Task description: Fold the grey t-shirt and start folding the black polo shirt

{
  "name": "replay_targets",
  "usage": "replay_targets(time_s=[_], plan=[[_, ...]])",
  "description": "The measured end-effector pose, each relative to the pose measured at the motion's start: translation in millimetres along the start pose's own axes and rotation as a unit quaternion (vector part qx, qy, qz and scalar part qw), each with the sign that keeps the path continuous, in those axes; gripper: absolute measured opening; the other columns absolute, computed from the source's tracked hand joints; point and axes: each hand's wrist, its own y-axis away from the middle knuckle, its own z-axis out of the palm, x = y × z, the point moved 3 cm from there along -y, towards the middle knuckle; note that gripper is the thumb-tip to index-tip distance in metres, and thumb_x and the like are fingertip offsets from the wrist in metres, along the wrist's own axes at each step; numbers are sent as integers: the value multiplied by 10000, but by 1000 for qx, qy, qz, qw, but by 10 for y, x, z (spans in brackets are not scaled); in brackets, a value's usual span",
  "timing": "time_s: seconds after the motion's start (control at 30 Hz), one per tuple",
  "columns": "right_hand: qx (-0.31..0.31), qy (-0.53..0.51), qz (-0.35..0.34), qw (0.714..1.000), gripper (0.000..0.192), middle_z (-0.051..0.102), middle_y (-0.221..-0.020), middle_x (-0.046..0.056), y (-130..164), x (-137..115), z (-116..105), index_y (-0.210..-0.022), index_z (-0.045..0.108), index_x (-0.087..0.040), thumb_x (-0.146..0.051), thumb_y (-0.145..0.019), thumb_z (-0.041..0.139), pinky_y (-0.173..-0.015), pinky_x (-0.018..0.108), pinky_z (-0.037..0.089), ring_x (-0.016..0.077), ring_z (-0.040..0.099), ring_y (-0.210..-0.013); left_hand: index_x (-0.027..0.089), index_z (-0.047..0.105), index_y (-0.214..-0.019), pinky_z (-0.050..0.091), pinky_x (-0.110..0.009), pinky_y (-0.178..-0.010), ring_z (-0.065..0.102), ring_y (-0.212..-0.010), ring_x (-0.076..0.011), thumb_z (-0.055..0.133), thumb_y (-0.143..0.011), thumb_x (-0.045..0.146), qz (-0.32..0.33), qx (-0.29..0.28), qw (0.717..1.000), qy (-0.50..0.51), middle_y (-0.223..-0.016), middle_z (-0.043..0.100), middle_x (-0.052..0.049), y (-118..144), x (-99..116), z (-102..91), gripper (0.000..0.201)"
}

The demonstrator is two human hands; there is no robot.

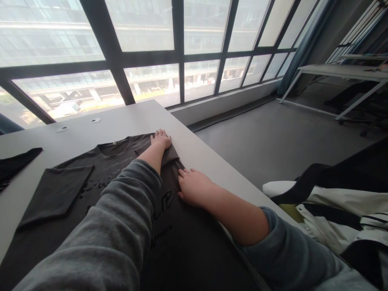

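Black cloth at table left edge — white/black garments right, desk by window.

One dark grey T-shirt, short-sleeved, crew neck, dark lettering on the chest. It lies flat, face up, on my worktop, collar toward the window. One sleeve is folded in over the chest; the other side is folded in along the worktop's edge, under my hands.

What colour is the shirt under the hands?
Dark charcoal grey shirt with black lettering, shown best in the head view.
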Motion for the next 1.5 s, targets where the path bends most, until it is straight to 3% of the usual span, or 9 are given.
replay_targets(time_s=[0.13,0.33,0.47,0.57,0.73,0.93,1.07,1.37,1.5], plan=[[-12,-9,-2,1000,686,513,-1580,270,31,-24,-2,-1512,593,-18,-368,-932,704,-1161,435,504,374,598,-1407,158,210,-1725,134,-623,-1308,74,-1670,-325,164,-1061,480,-15,51,998,-17,-1812,67,-123,147,39,-102,740],[-42,-20,-30,998,467,586,-1549,208,29,117,-126,-1384,713,-94,-296,-969,640,-1031,418,584,347,714,-1239,190,547,-1536,311,-607,-1225,420,-1515,-358,233,-1077,477,60,106,992,-44,-1666,466,-162,675,21,-240,626],[-56,-14,-56,997,456,517,-1623,158,143,178,-148,-1436,681,-134,-279,-1018,574,-1101,427,539,340,669,-1318,199,460,-1604,277,-557,-1266,365,-1565,-330,256,-1079,503,100,73,992,-32,-1733,370,-118,1022,22,-138,641],[-30,-25,-59,997,618,422,-1669,215,466,46,-1,-1563,544,-76,-407,-1043,595,-1271,508,357,367,480,-1512,207,344,-1678,209,-521,-1309,224,-1640,-296,240,-1083,507,137,11,990,-19,-1789,237,-79,1155,86,18,675],[4,-97,-77,992,869,209,-1741,232,1324,-323,442,-1680,339,-56,-588,-1033,572,-1351,529,151,350,210,-1638,194,243,-1721,125,-536,-1331,106,-1671,-285,209,-1077,526,123,-10,992,-5,-1808,104,-78,1114,156,132,725],[-12,-181,-89,979,918,99,-1770,160,2006,-465,652,-1725,233,-184,-601,-1005,621,-1360,533,135,326,124,-1656,48,191,-1711,105,-532,-1340,61,-1673,-316,186,-1055,544,43,7,999,14,-1797,65,-183,1010,130,141,823],[-37,-197,-97,975,911,66,-1768,156,2095,-488,612,-1720,241,-190,-572,-999,646,-1358,542,142,334,95,-1656,43,199,-1711,70,-621,-1326,47,-1671,-346,170,-1043,529,0,15,1000,22,-1795,72,-186,993,118,149,826],[-98,-208,-113,967,862,72,-1768,124,2062,-482,456,-1707,307,-272,-483,-963,690,-1343,596,93,361,89,-1647,149,250,-1719,108,-609,-1326,101,-1668,-325,198,-1032,560,3,25,999,27,-1803,117,-115,994,126,169,802],[-85,-208,-116,968,872,91,-1767,127,2069,-472,469,-1704,319,-275,-470,-949,707,-1339,603,105,368,110,-1645,127,408,-1649,203,-615,-1293,244,-1626,-363,224,-1050,501,13,65,997,24,-1762,276,-178,1147,190,89,730]])
